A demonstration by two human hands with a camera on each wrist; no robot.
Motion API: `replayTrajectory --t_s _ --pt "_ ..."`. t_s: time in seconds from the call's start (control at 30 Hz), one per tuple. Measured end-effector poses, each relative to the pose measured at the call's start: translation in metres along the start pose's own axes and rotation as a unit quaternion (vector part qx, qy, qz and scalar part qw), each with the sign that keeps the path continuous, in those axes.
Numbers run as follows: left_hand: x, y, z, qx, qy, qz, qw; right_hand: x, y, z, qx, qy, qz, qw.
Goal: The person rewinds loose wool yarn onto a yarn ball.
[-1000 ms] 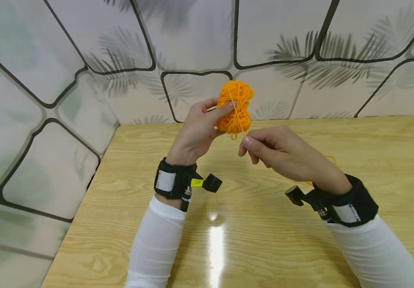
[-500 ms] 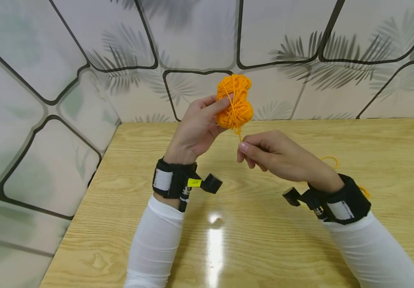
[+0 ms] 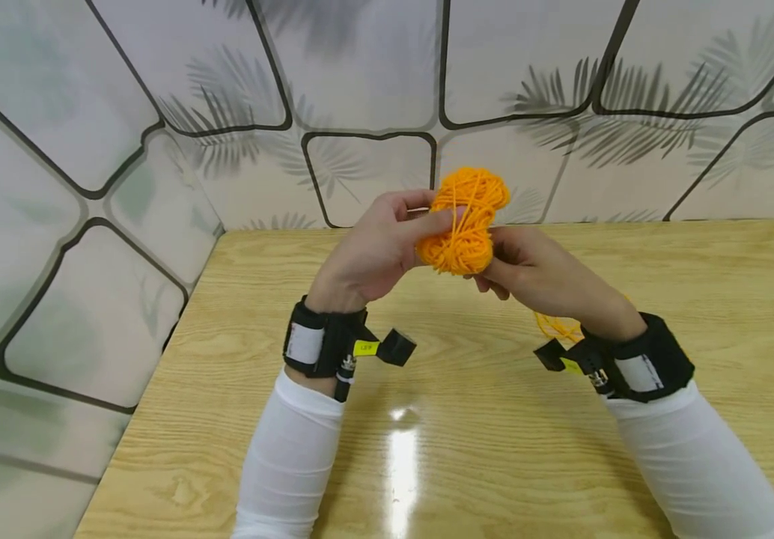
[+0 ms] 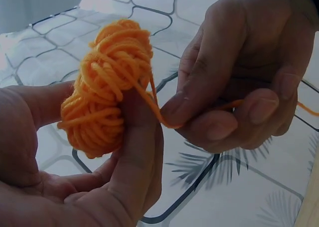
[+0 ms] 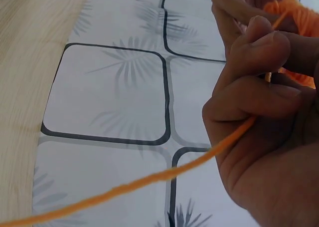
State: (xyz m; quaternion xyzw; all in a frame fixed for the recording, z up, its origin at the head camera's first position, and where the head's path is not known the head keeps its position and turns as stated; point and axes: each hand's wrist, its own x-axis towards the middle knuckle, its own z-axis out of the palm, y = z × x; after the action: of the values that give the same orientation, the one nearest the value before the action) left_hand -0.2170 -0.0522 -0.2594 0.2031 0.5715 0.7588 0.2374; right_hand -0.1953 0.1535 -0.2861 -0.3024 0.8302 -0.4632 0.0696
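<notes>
An orange yarn bundle (image 3: 471,195), wound with a pinched waist, is held up above the far edge of the table. My left hand (image 3: 383,239) grips it from the left, thumb across its front and fingers behind. Close at its lower right, my right hand (image 3: 545,273) pinches the yarn strand between thumb and forefinger. In the left wrist view the strand (image 4: 172,125) runs from the bundle (image 4: 107,87) into that pinch. It leaves through the curled fingers, and the right wrist view shows the trailing strand (image 5: 144,180) stretching down to the left.
A wooden table (image 3: 468,442) lies under both hands. Loose orange yarn (image 3: 555,327) lies on it beneath the right wrist. Behind and to the left rises a wall (image 3: 373,67) with a stone-and-leaf pattern. Each wrist wears a black camera strap (image 3: 322,337).
The bundle has shifted right and a little down in my left hand and tilted. My right hand has come up from below the bundle to its right side, still pinching the strand.
</notes>
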Motion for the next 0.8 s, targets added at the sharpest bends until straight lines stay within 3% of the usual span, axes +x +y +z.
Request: replayTrajectory --t_s 0.1,0.27,0.5,0.67,0.8 --pt "-0.002 0.000 0.001 0.058 -0.014 -0.001 0.9982 -0.002 0.002 -0.006 0.011 0.002 0.013 1.000" --pt "-0.005 0.000 0.002 0.155 -0.045 -0.003 0.9869 -0.005 0.005 -0.017 0.058 0.002 0.046 0.997" --pt "-0.008 0.001 0.000 0.198 -0.091 -0.013 0.9758 -0.006 0.010 -0.028 0.135 0.018 0.062 0.989" --pt "-0.006 -0.001 0.002 0.240 -0.075 -0.025 0.9675 -0.008 0.007 -0.033 0.160 0.072 0.075 0.982" --pt "-0.002 -0.006 0.004 0.252 -0.048 -0.036 0.9658 -0.011 0.003 -0.034 0.145 0.117 0.055 0.981"
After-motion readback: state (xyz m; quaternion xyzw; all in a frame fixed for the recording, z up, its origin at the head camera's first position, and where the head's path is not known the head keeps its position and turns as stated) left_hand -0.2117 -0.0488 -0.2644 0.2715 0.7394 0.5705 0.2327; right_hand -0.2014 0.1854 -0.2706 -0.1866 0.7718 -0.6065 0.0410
